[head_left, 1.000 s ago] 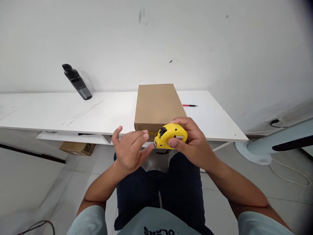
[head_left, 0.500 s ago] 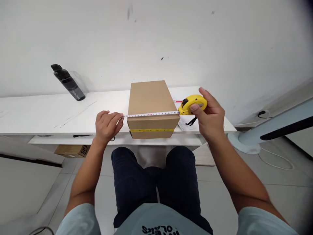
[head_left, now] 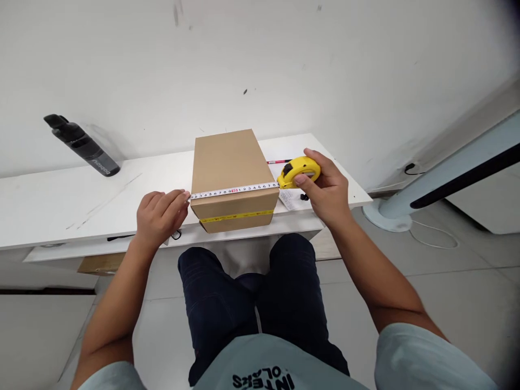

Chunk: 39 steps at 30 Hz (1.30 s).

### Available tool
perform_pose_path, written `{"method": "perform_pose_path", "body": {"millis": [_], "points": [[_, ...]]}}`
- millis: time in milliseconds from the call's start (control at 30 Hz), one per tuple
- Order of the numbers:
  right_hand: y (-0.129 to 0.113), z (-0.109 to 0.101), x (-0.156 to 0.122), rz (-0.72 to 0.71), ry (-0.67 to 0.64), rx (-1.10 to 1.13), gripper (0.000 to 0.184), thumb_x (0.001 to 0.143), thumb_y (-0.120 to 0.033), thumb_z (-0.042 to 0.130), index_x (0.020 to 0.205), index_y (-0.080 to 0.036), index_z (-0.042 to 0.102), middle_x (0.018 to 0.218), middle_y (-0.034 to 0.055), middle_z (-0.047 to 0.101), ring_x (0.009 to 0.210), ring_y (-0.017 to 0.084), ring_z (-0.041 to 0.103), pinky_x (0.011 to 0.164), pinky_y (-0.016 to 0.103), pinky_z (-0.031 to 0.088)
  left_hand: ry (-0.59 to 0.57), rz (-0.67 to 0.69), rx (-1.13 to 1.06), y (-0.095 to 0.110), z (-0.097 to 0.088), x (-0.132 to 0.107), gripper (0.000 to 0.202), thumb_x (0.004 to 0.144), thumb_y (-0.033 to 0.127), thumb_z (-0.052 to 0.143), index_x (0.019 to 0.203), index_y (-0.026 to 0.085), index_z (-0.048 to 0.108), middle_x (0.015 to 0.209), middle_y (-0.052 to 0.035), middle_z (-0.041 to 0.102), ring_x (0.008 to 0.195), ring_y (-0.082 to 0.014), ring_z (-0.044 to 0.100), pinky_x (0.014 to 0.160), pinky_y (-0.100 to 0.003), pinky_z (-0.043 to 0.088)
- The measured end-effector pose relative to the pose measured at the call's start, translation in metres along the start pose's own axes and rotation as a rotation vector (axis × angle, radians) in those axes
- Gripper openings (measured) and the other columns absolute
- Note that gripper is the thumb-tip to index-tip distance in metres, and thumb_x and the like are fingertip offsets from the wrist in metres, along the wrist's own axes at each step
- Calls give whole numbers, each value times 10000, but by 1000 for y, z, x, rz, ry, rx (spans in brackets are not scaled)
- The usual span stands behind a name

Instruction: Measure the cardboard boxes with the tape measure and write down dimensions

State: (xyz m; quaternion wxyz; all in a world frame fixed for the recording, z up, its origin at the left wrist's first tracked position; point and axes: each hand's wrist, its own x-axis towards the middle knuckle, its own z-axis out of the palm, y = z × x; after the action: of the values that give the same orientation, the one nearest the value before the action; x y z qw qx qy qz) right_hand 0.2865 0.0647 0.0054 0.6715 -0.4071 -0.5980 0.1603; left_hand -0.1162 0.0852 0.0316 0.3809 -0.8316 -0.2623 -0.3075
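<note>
A brown cardboard box with a yellow strip of tape round its front sits on the white shelf. Across its top, close to the front edge, lies the extended blade of a tape measure. At the box's front left corner my left hand pinches the blade's free end between thumb and fingers. My right hand grips the yellow case just beyond the right edge, thumb on the near side. A small black strap end shows below the case.
A dark bottle stands at the left of the white shelf. Behind the case lie a red pen and a paper slip. Another carton is below left. A pale column on a round base stands at right.
The view has swung to the right, so box, bottle and hands appear further left. Both hands keep their hold, and the blade still spans the box top.
</note>
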Motion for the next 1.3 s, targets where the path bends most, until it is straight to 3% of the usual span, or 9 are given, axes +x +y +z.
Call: {"method": "perform_pose_path", "body": {"millis": [133, 333, 567, 700, 833, 967, 1067, 1200, 1300], "points": [[1, -2, 0, 12, -32, -23, 587, 847, -622, 775, 1361, -357, 675, 1296, 50, 720, 1128, 264, 711, 1024, 523, 611, -24, -72, -34, 2, 4, -6, 415, 919, 215, 671, 1328, 259, 620, 1107, -91, 790, 776, -208, 683, 768, -371, 490], [2, -3, -2, 6, -34, -73, 602, 868, -638, 742, 1394, -361, 644, 1311, 60, 716, 1138, 271, 710, 1026, 534, 608, 59, -62, -110, 6, 2, 1, 398, 982, 195, 580, 1373, 257, 614, 1150, -95, 786, 850, -208, 695, 783, -357, 496], [0, -1, -1, 24, -21, -82, 626, 860, -658, 737, 1396, -347, 646, 1356, 67, 694, 1202, 286, 686, 1077, 545, 577, -37, -137, -222, 15, -9, 10, 401, 1021, 395, 578, 1388, 236, 608, 1284, -128, 744, 1043, -251, 732, 864, -374, 537], [-1, 0, -1, 37, -23, -74, 634, 853, -669, 737, 1395, -352, 647, 1364, 65, 685, 1220, 289, 676, 1076, 542, 573, -66, -162, -201, 18, -13, 12, 397, 986, 376, 652, 1365, 262, 618, 1298, -113, 743, 1047, -255, 741, 870, -378, 550], [-2, 1, -1, 52, -13, -75, 627, 840, -687, 739, 1369, -360, 658, 1321, 60, 703, 1155, 275, 694, 1032, 534, 596, -19, -154, -219, 21, -13, 15, 423, 955, 309, 715, 1363, 264, 615, 1261, -105, 758, 1031, -245, 748, 850, -371, 559], [-6, 2, 0, 70, -8, -71, 634, 833, -697, 739, 1363, -357, 663, 1320, 57, 705, 1151, 271, 694, 1028, 527, 595, 19, -219, -274, 25, -12, 17, 318, 946, 263, 736, 1255, 282, 663, 1168, -61, 784, 1030, -223, 752, 861, -365, 557], [-12, 1, -3, 49, 12, -82, 616, 838, -682, 745, 1348, -344, 676, 1308, 63, 712, 1137, 274, 698, 1026, 527, 591, 60, -199, -235, 31, -21, 19, 268, 917, 235, 775, 1164, 283, 682, 1089, -35, 801, 932, -205, 754, 860, -385, 540], [-22, -8, -29, -78, 78, -77, 593, 828, -635, 783, 1337, -351, 676, 1238, 85, 731, 1093, 299, 714, 1002, 540, 590, 107, -142, -239, 54, -50, 24, 327, 865, 216, 831, 1145, 298, 684, 1065, -8, 805, 870, -196, 748, 925, -427, 548], [-28, -12, -64, -108, -25, 15, 626, 798, -641, 805, 1339, -365, 652, 1106, 69, 748, 999, 295, 736, 905, 513, 618, 146, -51, -278, 83, -63, 27, 352, 811, 196, 882, 1102, 301, 715, 1010, 14, 810, 778, -179, 728, 934, -438, 543]]}}
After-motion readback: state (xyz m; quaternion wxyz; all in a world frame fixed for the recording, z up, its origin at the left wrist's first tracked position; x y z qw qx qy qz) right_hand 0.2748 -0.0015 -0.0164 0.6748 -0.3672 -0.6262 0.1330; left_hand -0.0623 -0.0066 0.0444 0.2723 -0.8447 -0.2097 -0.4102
